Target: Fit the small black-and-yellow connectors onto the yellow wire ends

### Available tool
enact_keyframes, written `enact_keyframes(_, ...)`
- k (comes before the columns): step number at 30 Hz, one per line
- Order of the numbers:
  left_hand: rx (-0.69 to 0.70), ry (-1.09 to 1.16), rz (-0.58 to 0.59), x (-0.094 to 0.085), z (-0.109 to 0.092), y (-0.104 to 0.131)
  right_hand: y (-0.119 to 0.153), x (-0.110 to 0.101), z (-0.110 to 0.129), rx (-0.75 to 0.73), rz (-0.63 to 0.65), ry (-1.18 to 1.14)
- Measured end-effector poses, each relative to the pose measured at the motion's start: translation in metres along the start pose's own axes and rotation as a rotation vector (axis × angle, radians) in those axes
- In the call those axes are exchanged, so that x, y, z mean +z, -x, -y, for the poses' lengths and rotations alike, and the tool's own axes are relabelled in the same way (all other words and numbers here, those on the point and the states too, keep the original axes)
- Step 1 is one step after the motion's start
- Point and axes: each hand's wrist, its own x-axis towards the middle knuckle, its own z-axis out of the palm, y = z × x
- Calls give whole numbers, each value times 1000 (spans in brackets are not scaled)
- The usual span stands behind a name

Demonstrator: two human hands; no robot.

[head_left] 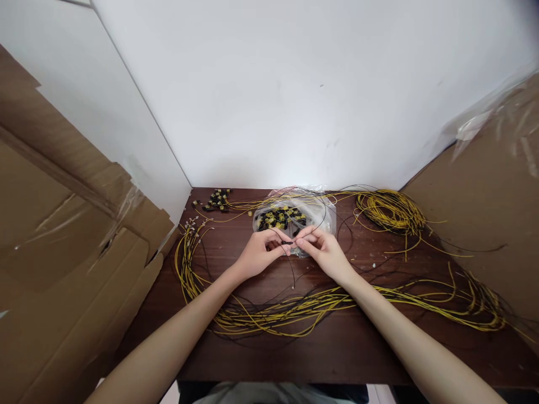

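Both hands meet over the middle of the table, in front of a clear plastic bag [322, 210] of yellow and black connectors [280, 217]. My left hand [261, 251] pinches a small black part [287, 242] between thumb and fingers. Close beside it, my right hand [323, 251] has its fingertips closed on a thin black wire [322, 220] at the end of that part. The wire loops up behind the right hand. Another dark wire end [293, 278] hangs below the left fingers. Whether the wire sits inside the black part is too small to tell.
A long bundle of yellow and black wires [273, 320] curves across the table [269, 362] under both forearms. Coiled wires [389, 210] lie at the back right, loose connectors [219, 199] at the back left. Cardboard [71, 269] stands left and right, a white wall [269, 101] behind.
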Motion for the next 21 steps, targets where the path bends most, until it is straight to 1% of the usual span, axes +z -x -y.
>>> enact_keyframes(3,4,-8,5,0,0,0,0,0,1,9,-20,-59)
enact_keyframes(10,9,5,0,0,0,-1,0,-1,2,-23,22,60)
enact_keyframes(12,15,2,1,0,1,-1,0,-1,2,-8,18,33)
enact_keyframes(17,28,30,12,0,5,-2,-1,0,2,15,-1,-125)
enact_keyframes(19,23,58,7,1,5,-2,-1,0,2,6,-1,-111)
enact_keyframes(21,18,72,2,1,5,-2,-1,-1,2,-10,-4,-39)
